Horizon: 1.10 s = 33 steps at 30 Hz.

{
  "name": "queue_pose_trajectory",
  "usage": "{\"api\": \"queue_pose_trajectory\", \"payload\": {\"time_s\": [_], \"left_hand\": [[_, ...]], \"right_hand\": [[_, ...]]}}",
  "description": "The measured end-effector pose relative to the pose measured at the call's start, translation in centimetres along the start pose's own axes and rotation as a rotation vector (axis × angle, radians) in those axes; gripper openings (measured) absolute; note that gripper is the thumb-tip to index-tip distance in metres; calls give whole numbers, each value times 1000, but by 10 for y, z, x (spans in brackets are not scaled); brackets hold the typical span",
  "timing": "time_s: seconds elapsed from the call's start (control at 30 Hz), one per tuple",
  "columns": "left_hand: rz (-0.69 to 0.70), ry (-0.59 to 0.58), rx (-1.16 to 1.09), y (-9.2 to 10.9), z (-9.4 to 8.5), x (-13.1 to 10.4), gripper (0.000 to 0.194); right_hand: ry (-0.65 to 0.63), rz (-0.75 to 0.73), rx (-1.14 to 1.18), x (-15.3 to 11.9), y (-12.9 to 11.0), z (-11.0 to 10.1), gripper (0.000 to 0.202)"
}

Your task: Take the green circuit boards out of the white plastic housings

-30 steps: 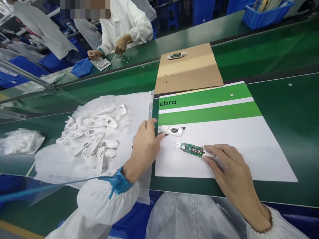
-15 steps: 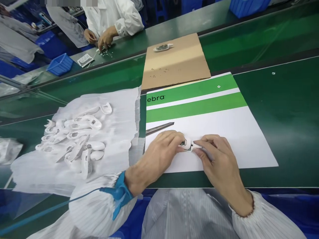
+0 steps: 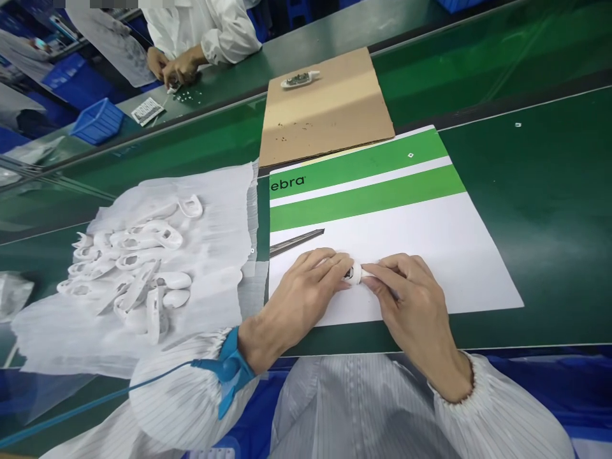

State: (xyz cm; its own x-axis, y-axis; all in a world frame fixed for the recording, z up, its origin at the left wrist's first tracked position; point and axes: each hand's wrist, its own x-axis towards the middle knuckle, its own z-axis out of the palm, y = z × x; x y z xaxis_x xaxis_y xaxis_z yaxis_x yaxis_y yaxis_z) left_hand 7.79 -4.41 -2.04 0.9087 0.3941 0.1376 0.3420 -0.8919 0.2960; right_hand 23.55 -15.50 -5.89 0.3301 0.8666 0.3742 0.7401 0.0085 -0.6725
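Note:
Over the white lower part of a printed sheet [image 3: 421, 248], my left hand [image 3: 306, 287] is closed around a small white plastic housing [image 3: 354, 274] with a dark opening in its side. My fingers cover much of it. From the right, my right hand [image 3: 415, 299] pinches a narrow white end piece [image 3: 366, 273] between thumb and forefinger. The two parts meet in line; how far one sits inside the other is hidden. Left of my left hand, metal tweezers [image 3: 297, 243] lie on the sheet.
A pile of white plastic shells [image 3: 136, 264] rests on foam wrap [image 3: 215, 210] to the left. Beyond the sheet, a brown board [image 3: 329, 108] bears a white shell with a circuit board [image 3: 300, 80]. Across the bench, a co-worker's hands [image 3: 174, 67] work near a blue bin [image 3: 98, 121].
The gap between the white housing and the narrow end piece has closed, as my right hand moved the end piece left. The whole view has shifted slightly.

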Motion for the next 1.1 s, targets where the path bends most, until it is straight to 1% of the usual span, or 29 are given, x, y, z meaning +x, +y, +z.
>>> {"api": "queue_pose_trajectory", "payload": {"time_s": [0.07, 0.13, 0.2, 0.27, 0.3, 0.37, 0.4, 0.47, 0.5, 0.53, 0.63, 0.7, 0.8, 0.87, 0.97, 1.03, 1.1], "left_hand": [[-24, -47, -48, 1, -3, 4, 29], [-48, -63, -62, 3, -3, 6, 23], [-59, -46, -32, 4, -1, 7, 21], [-69, -57, -25, 5, 0, 7, 24], [-89, -76, -48, 4, -1, 8, 24], [-177, -104, -116, 3, -5, 10, 24], [-240, -104, -149, 2, -9, 11, 29], [-348, -90, -212, 1, -15, 13, 48], [-374, -92, -242, 1, -17, 14, 54], [-379, -95, -271, 2, -17, 14, 56], [-348, -90, -347, 6, -11, 13, 47], [-358, -41, -369, 10, -4, 11, 40], [-383, 50, -361, 14, 4, 8, 35], [-325, 65, -354, 12, 7, 5, 38], [-156, 57, -257, 3, 7, 0, 37], [-83, 36, -157, -3, 2, -2, 30], [-74, -28, -111, -7, -6, -2, 26]], "right_hand": [[5, 2, 0, -1, 1, 0, 16], [-12, 20, 3, -1, 0, -2, 16], [-59, 59, 7, 1, -2, -3, 18], [-120, 92, -11, 6, -6, -3, 22], [-149, 98, -33, 9, -8, -1, 25], [-176, 93, -88, 14, -12, 2, 29], [-176, 83, -111, 16, -13, 4, 28], [-172, 61, -138, 17, -14, 7, 27], [-174, 52, -153, 17, -13, 8, 27], [-180, 46, -172, 16, -12, 8, 28], [-179, 31, -197, 11, -10, 11, 30], [-147, 18, -170, 8, -10, 14, 28], [-107, 27, -150, 7, -13, 17, 28], [-137, 53, -151, 8, -14, 16, 27], [-212, 79, -107, 13, -11, 7, 29], [-234, 78, -38, 17, -8, -1, 30], [-246, 71, 25, 20, -6, -9, 29]]}}
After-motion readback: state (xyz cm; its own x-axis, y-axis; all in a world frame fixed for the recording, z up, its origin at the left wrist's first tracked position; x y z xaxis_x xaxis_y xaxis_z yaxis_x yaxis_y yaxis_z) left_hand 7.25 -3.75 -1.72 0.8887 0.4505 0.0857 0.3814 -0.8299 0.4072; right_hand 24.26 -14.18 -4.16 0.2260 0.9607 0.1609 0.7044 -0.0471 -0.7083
